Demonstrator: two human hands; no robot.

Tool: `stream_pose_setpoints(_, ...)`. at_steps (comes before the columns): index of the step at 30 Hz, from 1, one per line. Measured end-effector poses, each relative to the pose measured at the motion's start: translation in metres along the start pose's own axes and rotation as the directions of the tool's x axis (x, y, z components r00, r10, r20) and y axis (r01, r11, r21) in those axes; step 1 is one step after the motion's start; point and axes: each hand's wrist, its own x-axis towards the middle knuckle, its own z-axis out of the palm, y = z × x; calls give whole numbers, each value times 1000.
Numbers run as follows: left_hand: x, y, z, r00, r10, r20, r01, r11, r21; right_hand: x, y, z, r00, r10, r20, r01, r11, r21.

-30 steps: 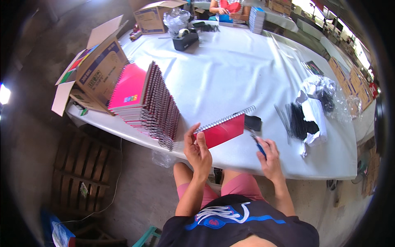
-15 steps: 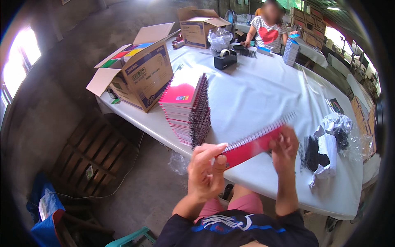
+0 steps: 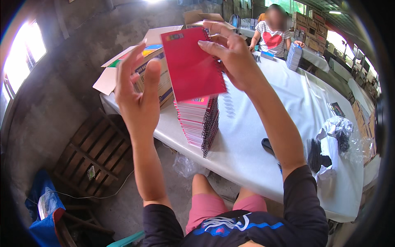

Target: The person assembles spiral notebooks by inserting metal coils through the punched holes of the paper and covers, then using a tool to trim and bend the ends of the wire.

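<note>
A red spiral notebook (image 3: 191, 68) is held up by its wire-bound edge in my right hand (image 3: 232, 55), thumb on the cover. It hangs above a tall stack of red spiral notebooks (image 3: 193, 123) near the table's edge and hides part of the top. My left hand (image 3: 139, 88) is raised beside the notebook's left edge, fingers apart and holding nothing. Behind that hand stands an open cardboard box (image 3: 166, 84) with colourful items in it, partly covered by my hand and the notebook.
A white-covered table (image 3: 251, 119) stretches ahead. Black binding coils (image 3: 314, 154) and crumpled plastic (image 3: 335, 123) lie on the right; a dark object (image 3: 268, 146) rests near my right forearm. Across the table, a person (image 3: 271, 35) sits by a stack of blue notebooks (image 3: 293, 57). A wooden pallet (image 3: 92, 152) leans at left.
The notebook has risen from near the front edge to above the stack. My left hand has let go of it and moved left; my right hand still grips the wire-bound edge.
</note>
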Motion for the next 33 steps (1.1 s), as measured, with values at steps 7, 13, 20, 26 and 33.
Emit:
stream_pose_setpoints(7, -89, -56, 45, 860, -448, 245, 503, 826, -254, 17, 98, -42, 983, -47, -177, -91, 712, -696)
stream_pose_setpoints(13, -108, -58, 68, 904, -426, 17, 412, 862, -296, 7, 98, -34, 954, 196, -228, -298, 522, -799)
stream_pose_setpoints(20, -109, -59, 83, 921, -374, -109, 342, 910, -233, 11, 140, -40, 984, 141, -108, -148, 987, -59)
stream_pose_setpoints(26, -106, -71, 84, 885, -452, -113, 418, 878, -232, 4, 155, -30, 941, 106, -322, -127, 991, -46)
stream_pose_setpoints(33, -109, -71, 87, 861, -495, -118, 480, 867, -135, 0, 158, -24, 878, 159, -451, -224, 970, -94)
